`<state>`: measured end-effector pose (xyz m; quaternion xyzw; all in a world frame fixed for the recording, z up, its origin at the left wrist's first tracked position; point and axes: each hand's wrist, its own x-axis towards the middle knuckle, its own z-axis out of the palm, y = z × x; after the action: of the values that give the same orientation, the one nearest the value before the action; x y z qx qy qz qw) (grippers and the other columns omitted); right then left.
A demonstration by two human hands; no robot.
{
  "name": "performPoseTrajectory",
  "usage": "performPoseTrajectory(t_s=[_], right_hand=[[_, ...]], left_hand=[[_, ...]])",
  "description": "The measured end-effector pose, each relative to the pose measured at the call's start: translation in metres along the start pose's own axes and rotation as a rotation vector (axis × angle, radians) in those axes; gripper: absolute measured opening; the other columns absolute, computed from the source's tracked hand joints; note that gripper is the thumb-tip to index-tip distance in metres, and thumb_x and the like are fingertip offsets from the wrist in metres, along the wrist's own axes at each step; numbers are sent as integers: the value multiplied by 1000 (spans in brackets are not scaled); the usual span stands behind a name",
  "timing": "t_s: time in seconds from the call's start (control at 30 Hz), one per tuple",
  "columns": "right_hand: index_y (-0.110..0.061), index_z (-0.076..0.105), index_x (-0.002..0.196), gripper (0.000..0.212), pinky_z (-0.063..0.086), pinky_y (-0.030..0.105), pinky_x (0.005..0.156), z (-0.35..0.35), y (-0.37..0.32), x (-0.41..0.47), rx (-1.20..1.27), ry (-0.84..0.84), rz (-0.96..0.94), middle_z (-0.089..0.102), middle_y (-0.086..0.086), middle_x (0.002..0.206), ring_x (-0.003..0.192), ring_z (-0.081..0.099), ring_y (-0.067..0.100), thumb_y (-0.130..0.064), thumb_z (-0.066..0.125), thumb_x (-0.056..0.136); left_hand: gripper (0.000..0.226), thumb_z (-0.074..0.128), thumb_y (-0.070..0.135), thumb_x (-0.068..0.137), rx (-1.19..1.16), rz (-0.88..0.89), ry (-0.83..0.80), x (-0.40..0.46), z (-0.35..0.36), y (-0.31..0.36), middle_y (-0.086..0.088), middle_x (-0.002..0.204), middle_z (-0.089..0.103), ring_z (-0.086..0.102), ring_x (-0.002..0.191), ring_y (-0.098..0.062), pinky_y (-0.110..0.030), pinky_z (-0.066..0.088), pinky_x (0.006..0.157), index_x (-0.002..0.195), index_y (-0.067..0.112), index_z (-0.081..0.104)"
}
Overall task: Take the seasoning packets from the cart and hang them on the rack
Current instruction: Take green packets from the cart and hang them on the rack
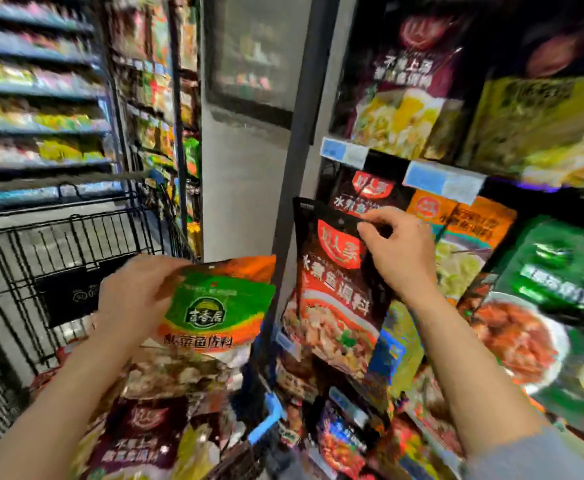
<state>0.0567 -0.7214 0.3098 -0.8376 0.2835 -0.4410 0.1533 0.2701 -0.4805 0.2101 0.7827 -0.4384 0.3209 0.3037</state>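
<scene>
Now hanging step: right hand [396, 252] fingers pinch top of dark red glossy seasoning packet [335, 289] at rack [442, 180]; next, thread hole onto hook. Left hand [138, 296] fingers clamp green-orange packet [217, 306], waiting.

Both arms reach forward, left grip [134, 299] and right grip [399, 252] seemingly pinching.

Black wire shopping cart [76, 237] at left, loaded with seasoning packets [138, 438], maroon and yellow among them, heaped loosely. At right, dark hanging rack [304, 140] with blue price tags [442, 180], rows of packets [397, 109] hung from it, overlapping.
</scene>
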Motion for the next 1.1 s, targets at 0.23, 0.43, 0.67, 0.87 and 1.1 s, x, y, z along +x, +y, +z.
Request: performPoseTrajectory(t_s=[0.23, 0.43, 0.67, 0.87, 1.1], right_hand=[[-17, 72, 96, 15, 44, 28, 74, -20, 7, 13, -82, 26, 21, 71, -2, 98, 90, 62, 17, -22, 61, 87], [-15, 73, 95, 15, 41, 26, 79, 13, 14, 45, -86, 37, 67, 71, 1, 102, 98, 61, 18, -22, 63, 86], [-18, 73, 92, 14, 45, 31, 83, 80, 34, 94, 5, 68, 274, 71, 2, 99, 97, 63, 21, -25, 65, 84], [-10, 70, 101, 21, 39, 27, 77, 103, 50, 122, -19, 236, 272, 69, 7, 104, 98, 60, 23, -22, 60, 87], [-8, 66, 103, 19, 41, 28, 77, 104, 64, 135, 116, 199, 106, 65, 2, 100, 92, 56, 13, -17, 56, 90]], left_hand=[[24, 58, 8, 78, -93, 87, 32, 35, 6, 11, -2, 81, 70, 64, 76, -29, -28, 41, 54, 96, 14, 73], [24, 53, 14, 79, -116, 161, 74, 54, 18, 2, 0, 76, 69, 63, 73, -27, -27, 43, 52, 92, 16, 73], [21, 56, 11, 77, -169, 255, 73, 61, 50, -20, 0, 79, 70, 62, 72, -23, -26, 47, 63, 88, 17, 72], [25, 63, -1, 69, -208, 292, 20, 66, 80, -32, -1, 78, 70, 63, 70, -25, -30, 52, 57, 86, 14, 74], [31, 67, -1, 69, -231, 256, 25, 72, 92, -20, 2, 79, 70, 61, 72, -22, -32, 52, 51, 91, 20, 69]])
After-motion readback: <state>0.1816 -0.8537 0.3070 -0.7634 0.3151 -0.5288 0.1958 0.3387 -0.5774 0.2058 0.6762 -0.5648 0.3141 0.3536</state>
